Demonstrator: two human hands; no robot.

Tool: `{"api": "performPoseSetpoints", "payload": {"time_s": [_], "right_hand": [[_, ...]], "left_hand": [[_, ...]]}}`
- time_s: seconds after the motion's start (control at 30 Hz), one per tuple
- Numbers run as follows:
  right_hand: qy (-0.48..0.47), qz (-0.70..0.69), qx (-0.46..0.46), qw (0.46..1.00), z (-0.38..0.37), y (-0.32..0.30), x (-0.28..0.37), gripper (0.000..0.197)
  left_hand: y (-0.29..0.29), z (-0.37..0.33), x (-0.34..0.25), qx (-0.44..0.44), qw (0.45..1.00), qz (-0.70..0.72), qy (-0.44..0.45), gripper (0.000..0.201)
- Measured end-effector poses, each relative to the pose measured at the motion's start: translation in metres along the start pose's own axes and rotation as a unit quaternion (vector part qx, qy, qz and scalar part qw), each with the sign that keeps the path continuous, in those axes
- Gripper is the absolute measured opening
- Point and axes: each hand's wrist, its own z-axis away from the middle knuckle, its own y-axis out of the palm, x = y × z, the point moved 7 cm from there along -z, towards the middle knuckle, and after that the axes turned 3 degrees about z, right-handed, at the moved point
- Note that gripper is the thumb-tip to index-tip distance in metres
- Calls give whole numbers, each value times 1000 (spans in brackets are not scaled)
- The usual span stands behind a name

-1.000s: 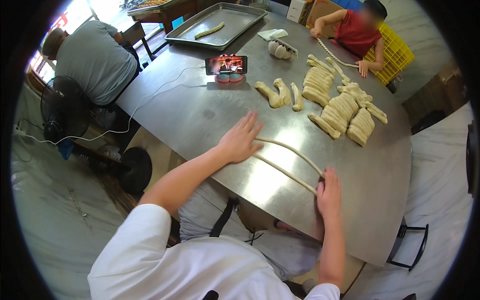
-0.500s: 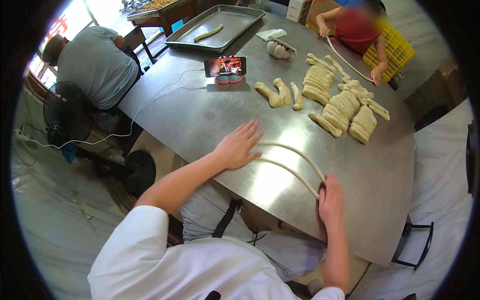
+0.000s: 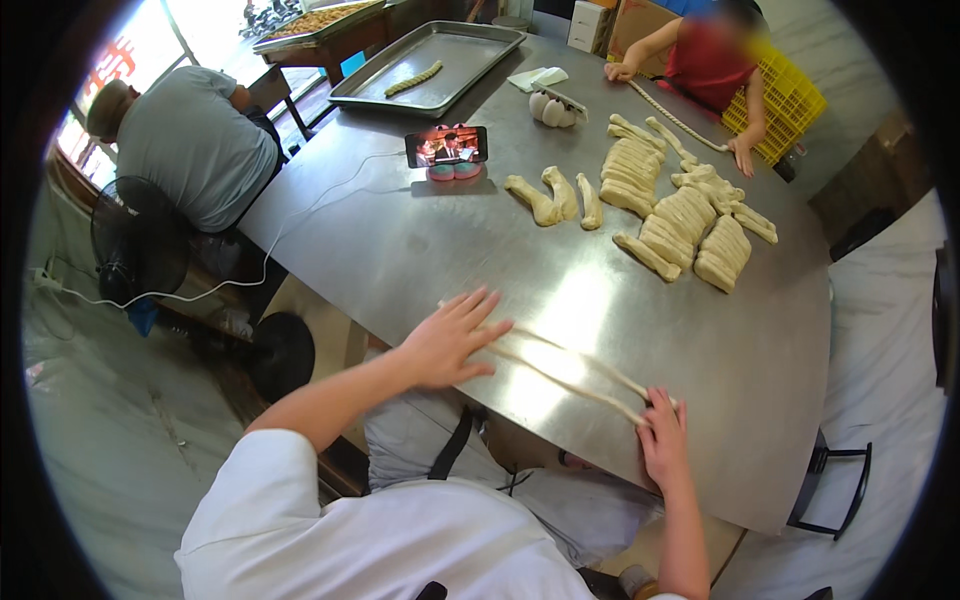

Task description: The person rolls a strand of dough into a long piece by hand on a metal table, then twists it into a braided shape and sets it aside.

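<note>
A long, thin dough rope [image 3: 565, 385] lies on the metal table, its two strands running side by side between my hands. My left hand [image 3: 455, 340] is over the left end, fingers spread, partly hiding the dough. At the right end, the fingers of my right hand [image 3: 664, 440] rest on the strands, stretched out and slightly apart. Beyond my hands are piles of thick dough strips [image 3: 678, 228]. A few loose dough pieces [image 3: 548, 197] lie left of them.
A phone [image 3: 446, 147] playing video stands on the steel table [image 3: 380, 240], its white cable trailing left. Behind it, a tray [image 3: 430, 100] holds one twisted dough stick [image 3: 414, 78]. Across the table, a person in red [image 3: 705, 65] handles a dough rope [image 3: 672, 113]. Another person [image 3: 195, 140] sits at left.
My left hand has moved nearer and slightly left, and my right hand nearer. The curved strands now run straighter. The person opposite has shifted their twisted rope leftward.
</note>
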Motion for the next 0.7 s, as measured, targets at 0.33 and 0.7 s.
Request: {"api": "performPoseSetpoints", "payload": {"time_s": [0.33, 0.7], "right_hand": [[25, 54, -97, 993, -55, 8, 4, 19], [150, -3, -84, 985, -77, 34, -30, 23]], "left_hand": [[28, -61, 38, -101, 992, 38, -70, 83], [36, -91, 46, -150, 978, 111, -99, 82]]}}
